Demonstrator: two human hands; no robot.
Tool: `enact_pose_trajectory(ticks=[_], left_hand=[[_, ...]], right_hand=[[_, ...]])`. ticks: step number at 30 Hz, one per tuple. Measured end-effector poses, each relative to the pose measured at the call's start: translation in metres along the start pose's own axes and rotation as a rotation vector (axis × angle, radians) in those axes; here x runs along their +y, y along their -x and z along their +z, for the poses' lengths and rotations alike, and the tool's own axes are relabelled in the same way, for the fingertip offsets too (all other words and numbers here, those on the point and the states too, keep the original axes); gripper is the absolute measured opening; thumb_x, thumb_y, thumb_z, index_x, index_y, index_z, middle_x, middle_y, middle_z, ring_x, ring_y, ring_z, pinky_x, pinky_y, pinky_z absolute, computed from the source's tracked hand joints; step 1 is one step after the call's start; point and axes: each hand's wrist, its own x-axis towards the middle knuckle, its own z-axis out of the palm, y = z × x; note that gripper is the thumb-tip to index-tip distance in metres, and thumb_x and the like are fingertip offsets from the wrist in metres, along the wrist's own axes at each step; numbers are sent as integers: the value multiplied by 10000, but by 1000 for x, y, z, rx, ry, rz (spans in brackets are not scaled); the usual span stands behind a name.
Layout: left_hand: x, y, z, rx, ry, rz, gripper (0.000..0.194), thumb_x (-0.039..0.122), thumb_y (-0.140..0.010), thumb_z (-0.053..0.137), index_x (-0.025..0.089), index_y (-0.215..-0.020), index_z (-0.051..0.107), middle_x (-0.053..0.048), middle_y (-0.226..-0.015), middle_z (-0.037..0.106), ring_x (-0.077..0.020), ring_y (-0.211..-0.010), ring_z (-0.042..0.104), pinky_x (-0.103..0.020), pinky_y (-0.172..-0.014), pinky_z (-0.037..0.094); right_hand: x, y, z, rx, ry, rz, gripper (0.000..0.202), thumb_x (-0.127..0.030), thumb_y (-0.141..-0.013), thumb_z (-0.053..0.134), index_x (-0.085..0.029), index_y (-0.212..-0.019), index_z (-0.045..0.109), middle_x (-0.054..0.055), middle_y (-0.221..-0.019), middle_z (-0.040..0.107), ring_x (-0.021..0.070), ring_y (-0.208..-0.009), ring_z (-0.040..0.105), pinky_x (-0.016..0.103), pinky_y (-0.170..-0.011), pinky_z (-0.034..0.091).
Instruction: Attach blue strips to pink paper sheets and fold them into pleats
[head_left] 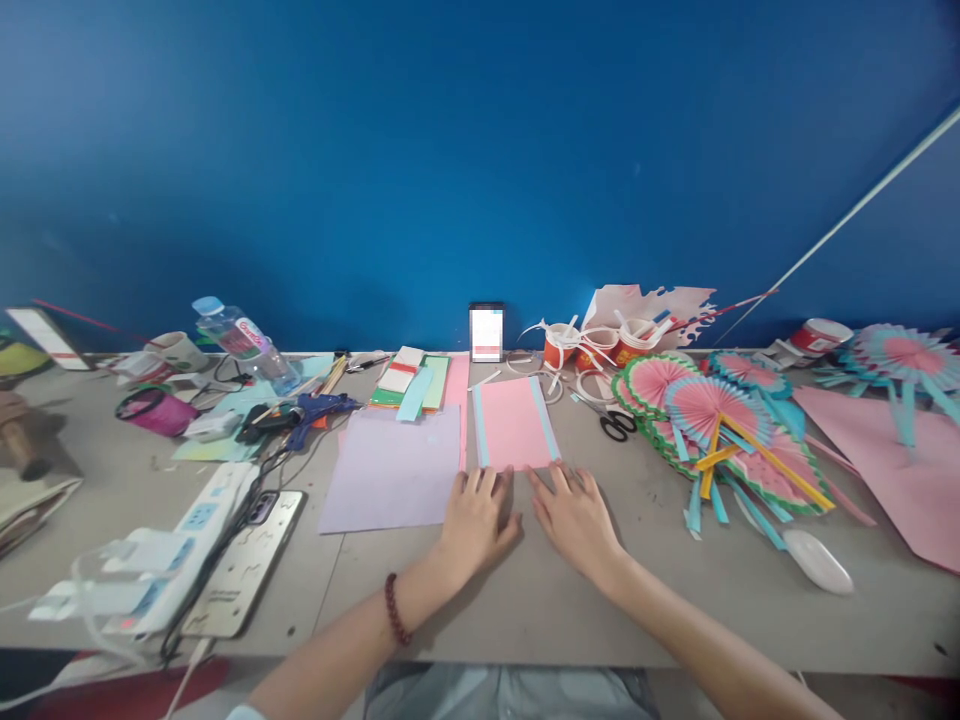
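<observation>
A pink sheet of paper (513,422) with light blue strips along its left and right sides lies flat on the table in front of me. At its near left corner rests my left hand (480,518), fingers stretched out and thumb apart, holding nothing. My right hand (576,520) lies palm down by the near right corner, fingers also extended and nothing gripped. Fingertips of both hands reach the sheet's near edge. To the left, close to my left hand, is a larger lilac sheet (396,468).
Scissors (619,426) and pleated paper fans (718,412) lie to the right, with a white mouse (817,562) nearer. Paper cups (598,348) and an upright phone (487,334) stand at the back. Leftward are a power strip (196,520), a phone (247,565) and a tilted bottle (246,340).
</observation>
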Motion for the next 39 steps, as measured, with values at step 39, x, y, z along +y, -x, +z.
enact_pose_trajectory(ticks=[39], left_hand=[[4,10,18,39,-113,24,450,151,-739,463,9,-1156,552,-205,-1195,552,-313,-1141,468,-462,-973,374]], right_hand=[[15,4,12,101,-130,-20,382,-213,-876,471,-117,-1241,532,120,-1200,596,248,-1097,512,392,-969,344]])
